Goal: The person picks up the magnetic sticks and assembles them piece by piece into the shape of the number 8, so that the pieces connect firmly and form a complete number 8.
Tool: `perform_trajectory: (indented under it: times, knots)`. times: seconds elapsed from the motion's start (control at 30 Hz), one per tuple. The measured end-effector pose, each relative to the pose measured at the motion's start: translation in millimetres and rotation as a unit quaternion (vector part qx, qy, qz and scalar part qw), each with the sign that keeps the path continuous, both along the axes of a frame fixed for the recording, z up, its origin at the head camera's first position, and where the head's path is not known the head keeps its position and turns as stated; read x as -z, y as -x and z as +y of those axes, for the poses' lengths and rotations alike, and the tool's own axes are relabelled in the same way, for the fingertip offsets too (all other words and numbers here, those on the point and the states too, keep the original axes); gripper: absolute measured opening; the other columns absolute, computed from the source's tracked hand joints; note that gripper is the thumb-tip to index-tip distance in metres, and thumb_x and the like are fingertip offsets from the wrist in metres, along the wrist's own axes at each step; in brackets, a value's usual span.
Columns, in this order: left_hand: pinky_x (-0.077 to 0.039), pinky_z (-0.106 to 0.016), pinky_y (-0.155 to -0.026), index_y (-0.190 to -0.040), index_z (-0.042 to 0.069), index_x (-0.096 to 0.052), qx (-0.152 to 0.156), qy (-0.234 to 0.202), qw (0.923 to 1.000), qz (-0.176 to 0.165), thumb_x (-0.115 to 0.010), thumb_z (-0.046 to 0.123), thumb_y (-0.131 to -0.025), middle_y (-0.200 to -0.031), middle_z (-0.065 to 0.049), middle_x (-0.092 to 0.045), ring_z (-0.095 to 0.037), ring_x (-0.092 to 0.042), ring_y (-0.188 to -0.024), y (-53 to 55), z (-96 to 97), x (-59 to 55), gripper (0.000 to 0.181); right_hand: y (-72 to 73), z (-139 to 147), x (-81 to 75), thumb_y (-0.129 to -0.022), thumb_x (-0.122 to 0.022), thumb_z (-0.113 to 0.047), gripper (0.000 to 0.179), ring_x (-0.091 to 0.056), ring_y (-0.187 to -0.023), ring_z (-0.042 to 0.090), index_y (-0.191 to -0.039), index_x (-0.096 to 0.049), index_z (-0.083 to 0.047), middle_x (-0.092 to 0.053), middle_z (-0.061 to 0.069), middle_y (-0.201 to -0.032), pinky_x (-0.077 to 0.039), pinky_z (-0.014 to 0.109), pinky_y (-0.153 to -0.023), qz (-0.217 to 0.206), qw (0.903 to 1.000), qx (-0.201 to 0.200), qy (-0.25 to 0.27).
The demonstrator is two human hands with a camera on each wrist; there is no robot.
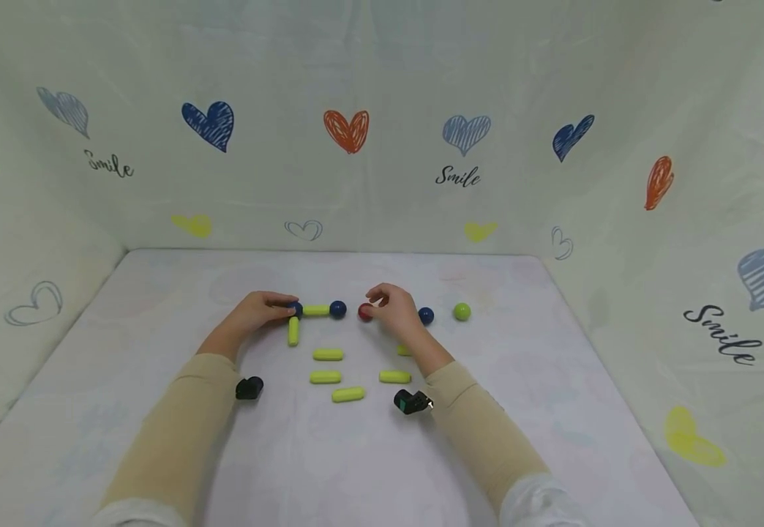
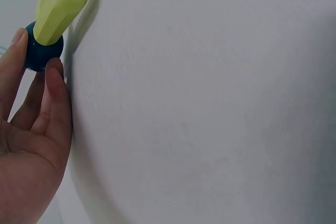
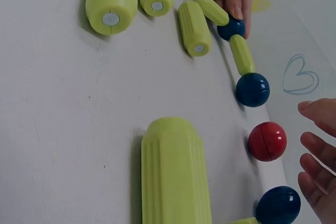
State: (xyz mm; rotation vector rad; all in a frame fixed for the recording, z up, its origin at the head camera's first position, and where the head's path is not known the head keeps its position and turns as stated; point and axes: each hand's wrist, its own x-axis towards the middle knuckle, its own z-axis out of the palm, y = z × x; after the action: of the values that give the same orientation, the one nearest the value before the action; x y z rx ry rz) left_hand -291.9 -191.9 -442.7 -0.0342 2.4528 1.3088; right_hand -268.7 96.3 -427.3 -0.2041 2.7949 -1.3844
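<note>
Near far edge of worktop (image 1: 369,468), pinches 1 blue ball (image 2: 40,56) in left hand (image 1: 252,315); holds right hand (image 1: 396,313) spread beside red ball (image 3: 268,141).

Both forearms (image 1: 171,432) angled inward, beige-sleeved. Left hand (image 1: 255,315) turned inward — held in a pinch. Right hand (image 1: 397,312) likewise — fingers (image 3: 318,170) loosely bent, slightly spread, thumb (image 3: 322,114) apart.

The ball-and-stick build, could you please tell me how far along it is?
Looks done: one blue ball carries two yellow-green sticks, one running on to a second blue ball. In hand: the left hand pinches the first ball; the right hand is beside the red ball, not yet touching it. Seemingly left: the red ball, the green ball and several loose sticks, all unattached.
</note>
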Motion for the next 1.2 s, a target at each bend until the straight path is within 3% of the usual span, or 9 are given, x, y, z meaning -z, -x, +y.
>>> perform_trajectory:
  times: [0.4, 0.7, 0.97, 1.2]
  knots:
    - [-0.043, -0.040, -0.102, -0.134, 0.007, -0.059, -0.034, -0.011, 0.9990, 0.028, -0.065, 0.019, -0.095, -0.140, -0.018, -0.051, -0.031, -0.051, -0.124, 15.6, 11.6, 5.3, 0.041, 10.7, -2, 13.5, -0.083, -0.079, -0.017, 0.025, -0.054, -0.105, 0.025, -0.105, -0.071, -0.009, -0.064, 0.003, -0.107, -0.047, 0.037, -0.086, -0.004, 0.9988, -0.027, -0.041]
    - [-0.048, -0.036, -0.096, -0.136, 0.006, -0.056, -0.048, -0.045, 0.9978, 0.010, -0.064, 0.014, -0.096, -0.139, -0.019, -0.051, -0.030, -0.054, -0.119, 25.4, 16.9, 10.9, 0.042, 12.5, -4, 14.8, -0.083, -0.079, -0.015, 0.023, -0.054, -0.104, 0.025, -0.104, -0.071, -0.010, -0.062, 0.004, -0.108, -0.047, 0.038, -0.088, 0.001, 0.9976, -0.024, -0.065]
    - [-0.046, -0.038, -0.098, -0.138, 0.008, -0.056, -0.049, -0.053, 0.9974, -0.001, -0.066, 0.018, -0.095, -0.141, -0.017, -0.049, -0.030, -0.052, -0.119, 25.0, 15.6, 11.3, 0.045, 15.3, -7, 20.5, -0.083, -0.078, -0.010, 0.024, -0.054, -0.100, 0.023, -0.106, -0.070, -0.011, -0.060, 0.005, -0.108, -0.048, 0.037, -0.086, -0.013, 0.9970, -0.024, -0.073]
    - [-0.035, -0.042, -0.109, -0.138, 0.009, -0.056, -0.051, -0.051, 0.9974, 0.001, -0.069, 0.019, -0.093, -0.143, -0.016, -0.048, -0.032, -0.043, -0.130, 24.1, 13.9, 11.1, 0.048, 17.5, -10, 22.1, -0.083, -0.077, -0.009, 0.027, -0.055, -0.100, 0.023, -0.109, -0.070, -0.011, -0.061, 0.006, -0.108, -0.048, 0.038, -0.087, -0.011, 0.9956, -0.022, -0.090]
